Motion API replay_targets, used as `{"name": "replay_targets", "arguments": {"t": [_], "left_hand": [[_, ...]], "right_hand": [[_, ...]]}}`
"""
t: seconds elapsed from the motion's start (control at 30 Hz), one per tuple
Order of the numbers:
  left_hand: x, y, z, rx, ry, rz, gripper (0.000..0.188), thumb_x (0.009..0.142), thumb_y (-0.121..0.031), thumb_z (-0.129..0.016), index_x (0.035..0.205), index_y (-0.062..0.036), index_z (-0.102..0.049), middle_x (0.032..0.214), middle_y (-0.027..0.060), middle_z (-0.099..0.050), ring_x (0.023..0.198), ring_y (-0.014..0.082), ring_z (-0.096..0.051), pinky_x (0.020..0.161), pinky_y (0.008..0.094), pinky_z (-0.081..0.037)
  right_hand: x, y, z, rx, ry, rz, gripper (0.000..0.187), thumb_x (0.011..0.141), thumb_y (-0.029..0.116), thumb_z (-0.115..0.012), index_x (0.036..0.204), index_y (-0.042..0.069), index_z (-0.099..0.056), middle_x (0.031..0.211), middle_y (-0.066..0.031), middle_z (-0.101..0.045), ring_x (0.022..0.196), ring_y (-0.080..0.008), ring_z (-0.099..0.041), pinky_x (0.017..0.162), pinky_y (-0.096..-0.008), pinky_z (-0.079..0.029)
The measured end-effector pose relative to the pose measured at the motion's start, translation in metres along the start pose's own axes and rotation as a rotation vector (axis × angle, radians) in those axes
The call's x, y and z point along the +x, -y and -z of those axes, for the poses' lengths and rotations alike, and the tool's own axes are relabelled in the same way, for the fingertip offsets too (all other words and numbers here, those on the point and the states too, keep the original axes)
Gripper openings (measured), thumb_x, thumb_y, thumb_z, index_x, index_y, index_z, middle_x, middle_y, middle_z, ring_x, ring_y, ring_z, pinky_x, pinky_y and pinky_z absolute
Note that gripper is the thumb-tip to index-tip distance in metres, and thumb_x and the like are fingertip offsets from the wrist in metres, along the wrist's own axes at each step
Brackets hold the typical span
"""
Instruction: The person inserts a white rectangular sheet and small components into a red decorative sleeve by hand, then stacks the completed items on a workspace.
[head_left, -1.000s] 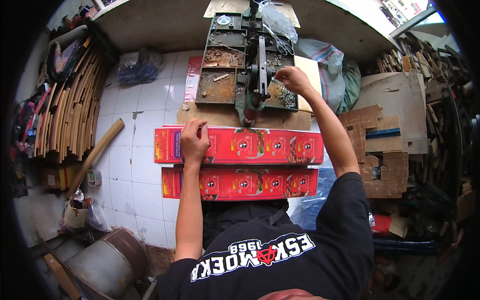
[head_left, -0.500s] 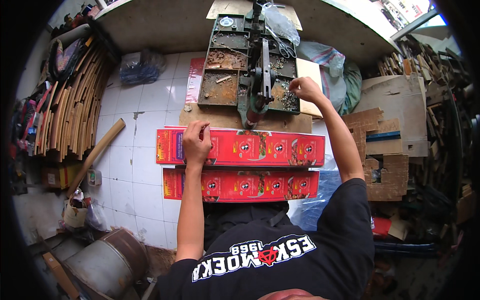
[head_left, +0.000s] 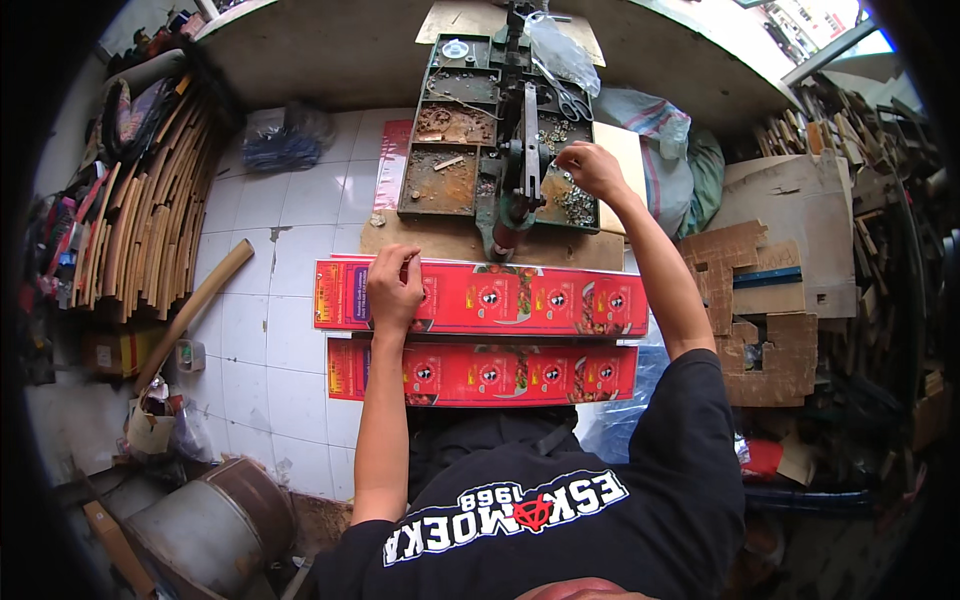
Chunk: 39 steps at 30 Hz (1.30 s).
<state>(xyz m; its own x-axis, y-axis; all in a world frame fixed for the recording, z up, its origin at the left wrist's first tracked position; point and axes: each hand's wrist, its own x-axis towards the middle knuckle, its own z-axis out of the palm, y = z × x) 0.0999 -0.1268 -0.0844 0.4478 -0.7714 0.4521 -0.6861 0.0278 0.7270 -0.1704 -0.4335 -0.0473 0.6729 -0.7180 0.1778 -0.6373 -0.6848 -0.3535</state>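
My left hand [head_left: 395, 288] rests over the left part of the upper red printed strip [head_left: 455, 297], fingers curled together; whatever they may pinch is too small to see. My right hand [head_left: 592, 168] hovers above the right side of a green compartment tray [head_left: 437, 212], beside the press's metal lever [head_left: 532, 150]. Its fingertips are drawn together, and anything between them is hidden. Small shiny metal pieces [head_left: 578, 207] lie in the compartment below it. The foot of the hand press [head_left: 505, 240] stands just behind the upper strip's far edge. Nearer me lies a second red printed strip [head_left: 470, 372].
Scissors [head_left: 572, 105] and a clear plastic bag [head_left: 565, 55] lie at the tray's back right. Stacked brown boards [head_left: 140, 200] lean at the left, near a cardboard tube [head_left: 200, 305]. Cut brown boards [head_left: 775, 350] and sacks [head_left: 700, 170] are on the right.
My right hand has shifted left and slightly away from me, closer to the press lever. My left hand stays in place on the upper strip.
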Motion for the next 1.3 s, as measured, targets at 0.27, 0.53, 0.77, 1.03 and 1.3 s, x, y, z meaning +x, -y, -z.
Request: {"name": "replay_targets", "arguments": {"t": [0.27, 0.53, 0.77, 1.03, 1.3], "left_hand": [[-0.001, 0.001, -0.001, 0.007, 0.009, 0.001, 0.011, 0.087, -0.004, -0.066, 0.097, -0.0045, -0.070, 0.099, 0.0129, -0.069, 0.090, 0.0323, -0.067, 0.081, 0.0400, -0.052], [-0.003, 0.005, -0.001, -0.004, 0.018, 0.049, 0.011, 0.087, -0.005, -0.066, 0.097, -0.0050, -0.070, 0.099, 0.0122, -0.069, 0.090, 0.0319, -0.067, 0.081, 0.0398, -0.052], [-0.001, 0.002, 0.000, 0.007, 0.018, 0.002, 0.011, 0.087, -0.004, -0.066, 0.097, -0.0049, -0.069, 0.099, 0.0121, -0.069, 0.090, 0.0319, -0.067, 0.082, 0.0400, -0.051], [-0.001, -0.001, 0.001, 0.018, 0.028, 0.024, 0.010, 0.087, -0.004, -0.066, 0.097, -0.0047, -0.069, 0.099, 0.0117, -0.070, 0.089, 0.0312, -0.067, 0.081, 0.0398, -0.052], [-0.001, 0.002, 0.000, 0.000, 0.013, 0.023, 0.009, 0.088, -0.004, -0.066, 0.096, -0.0047, -0.069, 0.097, 0.0114, -0.069, 0.087, 0.0309, -0.067, 0.080, 0.0394, -0.052]], "right_hand": [[0.010, -0.015, 0.001, 0.001, 0.152, -0.100, 0.021, 0.082, 0.009, -0.064, 0.095, 0.014, -0.078, 0.095, -0.0082, -0.076, 0.091, -0.0278, -0.072, 0.081, -0.0389, -0.056], [0.009, -0.023, 0.018, 0.120, 0.236, -0.155, 0.025, 0.076, 0.013, -0.063, 0.096, 0.012, -0.080, 0.093, -0.0111, -0.077, 0.087, -0.0252, -0.074, 0.082, -0.0355, -0.057], [0.032, -0.022, -0.007, 0.122, 0.178, -0.345, 0.025, 0.075, 0.019, -0.065, 0.094, 0.016, -0.081, 0.093, -0.0110, -0.077, 0.089, -0.0266, -0.074, 0.084, -0.0374, -0.057], [0.030, -0.029, -0.013, 0.110, 0.169, -0.424, 0.028, 0.071, 0.021, -0.066, 0.093, 0.013, -0.081, 0.091, -0.0141, -0.076, 0.085, -0.0286, -0.073, 0.084, -0.0379, -0.057], [0.024, -0.023, 0.003, 0.024, 0.121, -0.397, 0.027, 0.071, 0.021, -0.066, 0.091, 0.009, -0.081, 0.084, -0.0137, -0.076, 0.079, -0.0260, -0.074, 0.079, -0.0357, -0.057]]}}
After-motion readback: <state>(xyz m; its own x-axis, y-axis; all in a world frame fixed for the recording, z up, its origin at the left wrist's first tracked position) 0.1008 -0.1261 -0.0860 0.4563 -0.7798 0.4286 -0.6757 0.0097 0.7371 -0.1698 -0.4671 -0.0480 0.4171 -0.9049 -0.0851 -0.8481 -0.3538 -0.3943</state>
